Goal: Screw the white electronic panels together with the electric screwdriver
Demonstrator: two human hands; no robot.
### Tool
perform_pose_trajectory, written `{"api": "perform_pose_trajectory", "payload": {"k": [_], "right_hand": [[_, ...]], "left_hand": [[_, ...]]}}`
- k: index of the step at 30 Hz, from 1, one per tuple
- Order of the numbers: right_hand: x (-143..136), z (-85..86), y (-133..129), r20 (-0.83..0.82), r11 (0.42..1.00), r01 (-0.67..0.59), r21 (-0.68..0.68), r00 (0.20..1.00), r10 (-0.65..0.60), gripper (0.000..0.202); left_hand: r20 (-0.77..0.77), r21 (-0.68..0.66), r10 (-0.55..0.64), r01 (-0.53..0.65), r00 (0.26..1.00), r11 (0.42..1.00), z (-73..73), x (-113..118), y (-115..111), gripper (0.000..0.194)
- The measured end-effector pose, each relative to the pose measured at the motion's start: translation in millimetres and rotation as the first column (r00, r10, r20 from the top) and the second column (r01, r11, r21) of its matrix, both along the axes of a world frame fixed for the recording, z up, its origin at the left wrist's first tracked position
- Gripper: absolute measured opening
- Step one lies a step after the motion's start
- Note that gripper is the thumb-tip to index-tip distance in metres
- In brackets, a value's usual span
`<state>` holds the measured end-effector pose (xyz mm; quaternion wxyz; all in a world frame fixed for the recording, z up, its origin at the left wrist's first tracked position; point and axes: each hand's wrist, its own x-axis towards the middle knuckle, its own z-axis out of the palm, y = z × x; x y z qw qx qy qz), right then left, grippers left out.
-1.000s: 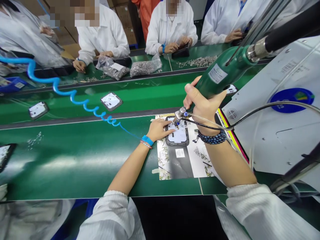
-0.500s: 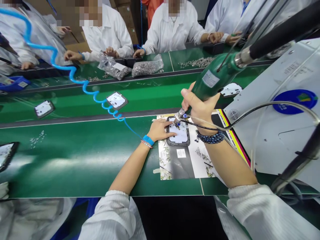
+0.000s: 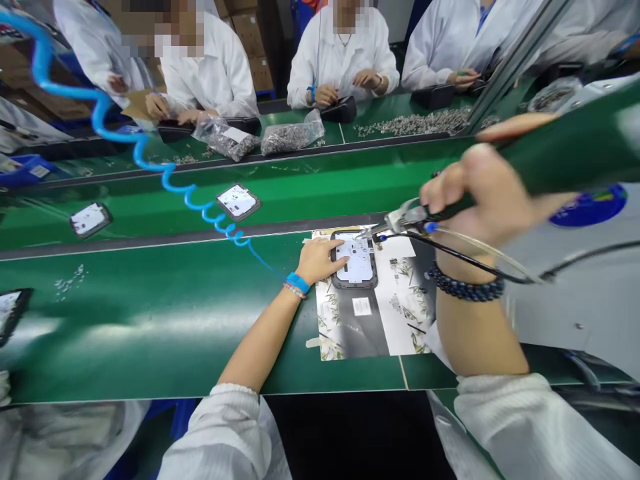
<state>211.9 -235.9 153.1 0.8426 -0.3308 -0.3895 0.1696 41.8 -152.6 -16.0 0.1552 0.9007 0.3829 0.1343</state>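
My left hand [image 3: 321, 260] lies with spread fingers over the left edge of a black-framed panel with a white face [image 3: 357, 267]; thumb and index finger rest on it. This panel sits on a printed sheet [image 3: 350, 333] with plant pictures. My right hand [image 3: 493, 187] is wrapped round the green body of a power screwdriver [image 3: 565, 150] fed by thin hoses. The screwdriver is tilted steeply, its metal nose pointing left at the panel's upper right part. I cannot tell whether its tip touches the panel.
A coiled blue hose [image 3: 173, 175] hangs at left, its straight end reaching my left wrist. Other panels [image 3: 239, 201] lie on the green belt [image 3: 300, 177] beyond. Bags of small metal parts [image 3: 293, 137] and people in white coats are across it. A white machine [image 3: 565, 313] stands right.
My right hand and the screwdriver have moved right and nearer me, and the tool has tipped over flatter. My left hand stays on the panel. People across the belt have shifted their hands.
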Motion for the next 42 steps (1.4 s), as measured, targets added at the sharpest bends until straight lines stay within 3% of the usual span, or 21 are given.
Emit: {"api": "perform_pose_trajectory", "payload": {"k": [3, 7, 13, 20, 25, 30, 42], "right_hand": [[-10.5, -14.0, 19.3, 0.02, 0.997, -0.067, 0.041, 0.998, 0.066, 0.02], [-12.3, -25.3, 31.7, 0.028, 0.991, -0.122, -0.049, 0.992, 0.123, 0.025], [-7.2, -24.9, 31.7, 0.04, 0.986, -0.118, -0.115, 0.992, 0.124, 0.03], [-7.4, -26.0, 28.9, 0.031, 0.989, -0.129, -0.07, 0.991, 0.132, 0.028], [-10.7, -21.1, 20.4, 0.036, 0.985, -0.172, -0.016, 0.984, 0.173, 0.024], [-10.1, -20.8, 22.1, 0.032, 0.985, -0.172, -0.025, 0.984, 0.173, 0.023], [-4.5, -29.6, 35.4, 0.064, 0.985, -0.122, -0.123, 0.989, 0.13, 0.029]], "left_hand": [[0.008, 0.008, -0.013, 0.013, 1.0, 1.0, -0.7, -1.6, 0.4, 0.046], [0.014, 0.009, -0.025, 0.025, 1.0, 1.0, -0.9, -0.5, 0.5, 0.047], [-0.007, 0.014, -0.027, 0.028, 1.0, 1.0, -0.6, 1.2, -1.1, 0.049], [0.002, 0.2, -0.114, 0.111, 0.993, 0.973, 1.2, 3.4, -12.3, 0.042], [0.045, 0.148, -0.194, 0.185, 0.98, 0.972, -4.6, 3.3, -11.2, 0.032], [0.048, 0.123, -0.156, 0.149, 0.987, 0.981, -6.7, 0.4, -8.7, 0.042], [0.055, 0.109, -0.17, 0.164, 0.984, 0.981, -6.3, 0.2, -9.0, 0.037]]}}
